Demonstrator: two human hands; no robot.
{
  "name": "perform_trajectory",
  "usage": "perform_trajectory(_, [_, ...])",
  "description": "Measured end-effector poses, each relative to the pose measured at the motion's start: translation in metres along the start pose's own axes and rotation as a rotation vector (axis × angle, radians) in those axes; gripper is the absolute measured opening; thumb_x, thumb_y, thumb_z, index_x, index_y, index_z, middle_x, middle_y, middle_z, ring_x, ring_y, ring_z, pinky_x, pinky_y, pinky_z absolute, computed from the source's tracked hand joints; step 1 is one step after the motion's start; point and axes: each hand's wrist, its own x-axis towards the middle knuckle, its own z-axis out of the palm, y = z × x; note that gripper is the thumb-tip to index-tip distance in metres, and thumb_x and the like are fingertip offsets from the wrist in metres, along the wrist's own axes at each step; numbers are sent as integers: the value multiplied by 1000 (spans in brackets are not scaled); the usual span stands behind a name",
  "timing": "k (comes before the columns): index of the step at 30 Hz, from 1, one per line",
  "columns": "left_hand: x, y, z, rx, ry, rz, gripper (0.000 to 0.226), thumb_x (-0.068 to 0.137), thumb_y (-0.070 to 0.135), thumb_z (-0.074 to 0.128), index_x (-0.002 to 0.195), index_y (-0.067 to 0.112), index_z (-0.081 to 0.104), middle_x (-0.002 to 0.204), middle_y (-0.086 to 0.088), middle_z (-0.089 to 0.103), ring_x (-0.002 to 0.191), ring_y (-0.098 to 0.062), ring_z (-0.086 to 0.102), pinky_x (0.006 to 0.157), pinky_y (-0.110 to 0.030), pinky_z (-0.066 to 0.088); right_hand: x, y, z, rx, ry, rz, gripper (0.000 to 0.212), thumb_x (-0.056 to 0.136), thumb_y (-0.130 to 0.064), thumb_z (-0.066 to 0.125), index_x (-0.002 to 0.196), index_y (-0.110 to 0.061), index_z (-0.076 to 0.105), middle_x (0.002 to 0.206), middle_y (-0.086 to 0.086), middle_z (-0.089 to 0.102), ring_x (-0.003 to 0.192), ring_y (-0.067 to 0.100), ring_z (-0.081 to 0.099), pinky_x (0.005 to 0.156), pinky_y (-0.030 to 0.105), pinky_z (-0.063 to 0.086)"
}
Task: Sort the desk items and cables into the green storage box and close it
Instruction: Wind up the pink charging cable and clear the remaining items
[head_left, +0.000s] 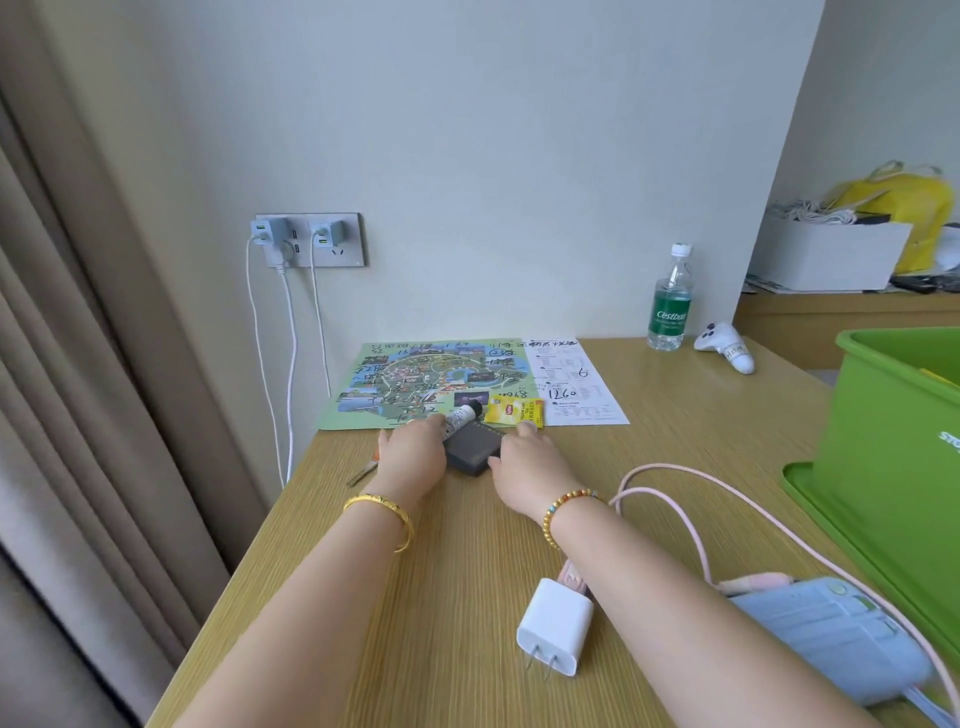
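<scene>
My left hand (413, 452) lies at the far left of the desk, its fingers curled round a white marker pen (460, 415) that sticks out to the right. My right hand (524, 457) grips the right end of a small dark grey box (470, 449) that lies flat between both hands. A yellow tea packet (514, 412) lies just beyond the box, on a colourful map sheet (415, 379). The open green storage box (893, 441) stands at the right edge on its green lid (802, 480). Near me lie a white charger plug (556, 626), a pink cable (675, 499) and a blue pouch (831, 634).
A printed white sheet (576, 389) lies beside the map. A water bottle (670, 306) and a white controller (727, 348) stand at the back near the wall. A small metal item (362, 474) lies left of my left hand. Chargers hang from the wall socket (309, 239).
</scene>
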Motion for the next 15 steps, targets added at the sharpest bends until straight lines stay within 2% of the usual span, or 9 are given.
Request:
perform_trajectory(3, [1,4,-2,-61,32,-13,36,94,19,40,130,19,47,121,-9,60,120,-31,45,94,-38,37,-3,3,-5,-50,39,32,23,86,0,45,108,-2,54,130,15,36,110,31,45,76,33,40])
perform_trajectory(4, [0,7,-4,-56,18,-13,32,94,21,42,124,17,51,117,-9,61,118,-32,46,89,-38,39,-4,5,-6,-50,67,45,27,85,0,46,111,-3,51,127,16,36,107,31,46,77,33,41])
perform_trajectory(6, [-2,11,-9,-25,-31,-5,23,93,29,43,99,10,55,99,-10,63,106,-33,53,78,-35,40,-5,10,-7,-23,120,97,35,85,-3,48,120,-3,42,124,18,38,107,31,48,83,34,43])
perform_trajectory(8, [-6,16,-12,-5,-89,12,34,94,38,41,76,10,49,79,-8,58,92,-33,59,68,-32,40,-8,15,-7,-8,121,152,39,87,-6,48,125,-2,36,123,19,42,107,31,50,84,34,45])
perform_trajectory(9, [-9,18,-14,1,-101,19,36,95,39,39,79,10,50,82,-9,59,91,-33,60,67,-33,40,-10,17,-8,0,103,172,40,89,-7,46,127,-2,35,122,20,44,106,31,52,82,33,45])
perform_trajectory(10, [-13,20,-15,9,-91,24,34,97,37,38,91,7,53,94,-13,61,95,-34,59,69,-34,42,-12,19,-10,27,86,185,40,90,-7,44,129,-1,34,122,20,46,103,30,53,78,33,45])
perform_trajectory(12, [-23,24,-20,13,-67,-1,31,98,25,38,113,0,46,118,-19,55,108,-35,55,80,-37,44,-17,21,-18,112,73,175,38,92,-6,39,129,-3,34,121,20,46,90,30,53,68,32,41])
perform_trajectory(13, [-28,27,-24,-2,-71,-22,30,98,21,38,117,-1,43,123,-21,52,111,-35,54,82,-38,44,-20,22,-23,142,89,151,35,92,-6,36,127,-4,34,120,20,46,86,30,53,65,31,39])
perform_trajectory(15, [-36,34,-35,-116,-95,-70,31,97,19,39,119,-4,41,122,-22,52,105,-35,56,76,-36,43,-28,22,-35,166,139,103,29,94,-9,34,123,-5,34,119,20,46,89,34,56,62,32,36])
